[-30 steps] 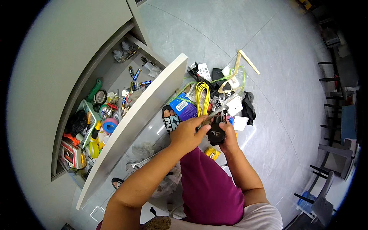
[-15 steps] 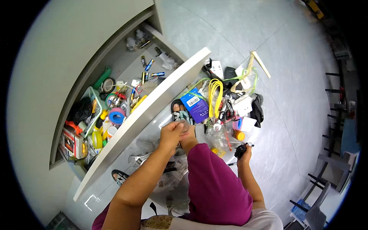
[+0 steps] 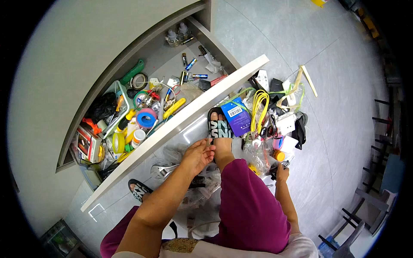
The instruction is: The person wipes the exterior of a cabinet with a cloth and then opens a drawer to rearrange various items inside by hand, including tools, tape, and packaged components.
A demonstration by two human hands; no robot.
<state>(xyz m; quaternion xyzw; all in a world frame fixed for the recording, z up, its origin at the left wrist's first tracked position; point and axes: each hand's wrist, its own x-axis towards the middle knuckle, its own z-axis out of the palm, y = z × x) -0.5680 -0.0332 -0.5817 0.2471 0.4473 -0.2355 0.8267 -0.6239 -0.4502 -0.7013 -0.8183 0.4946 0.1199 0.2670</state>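
Observation:
My left hand (image 3: 198,157) is palm up beside my slippered foot (image 3: 220,124), fingers loosely bent and apart, with no object discernible in it. My right hand (image 3: 282,173) is closed around a small black object (image 3: 274,172) at the right edge of the pile; its kind is unclear. Near that hand are an orange-lidded jar (image 3: 279,155) and clear plastic wrapping (image 3: 260,160). A blue-purple card package (image 3: 236,117) lies against my foot, with a coiled yellow cable (image 3: 259,112) beside it. An adjustable wrench (image 3: 161,171) rests on the floor left of my left forearm.
The open drawer (image 3: 202,101) on the left holds batteries (image 3: 191,64), tape rolls (image 3: 146,118), a green basket (image 3: 122,112) and small bottles (image 3: 173,38). Wooden strips (image 3: 309,81) lie beyond the floor pile. Dark chairs (image 3: 348,236) stand at right.
The clear round disc in my left hand is no longer visible, and that hand has turned palm up. My right hand has moved closer to the pile with the black object. The view has shifted.

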